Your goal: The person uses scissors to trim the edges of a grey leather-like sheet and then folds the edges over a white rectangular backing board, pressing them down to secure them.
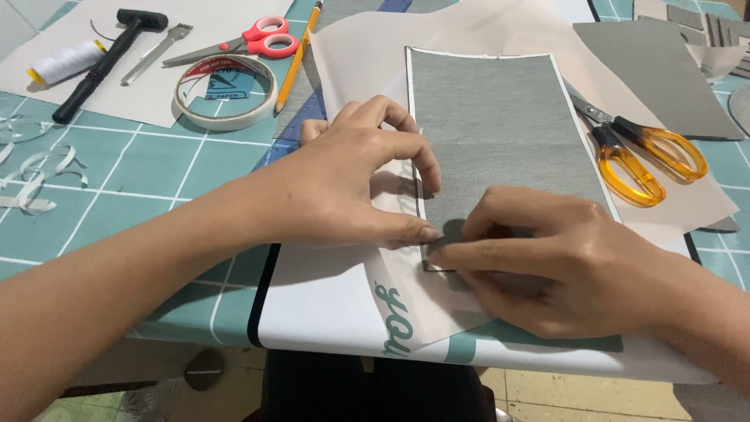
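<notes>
Two scissors (645,156), tape roll (225,92), pencil (298,57) around grey sheet (500,125).

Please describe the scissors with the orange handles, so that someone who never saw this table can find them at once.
Start from the grey sheet in the middle of the table, under both hands. Just past its right edge, on pale paper, lie the orange scissors, blades pointing up-left. The other scissors, far at the top left, have red handles.

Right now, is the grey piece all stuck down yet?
Not yet. The grey sheet lies flat on the pale backing paper. The left hand and right hand pinch its near-left corner, which looks unfinished. The orange scissors lie aside.
</notes>
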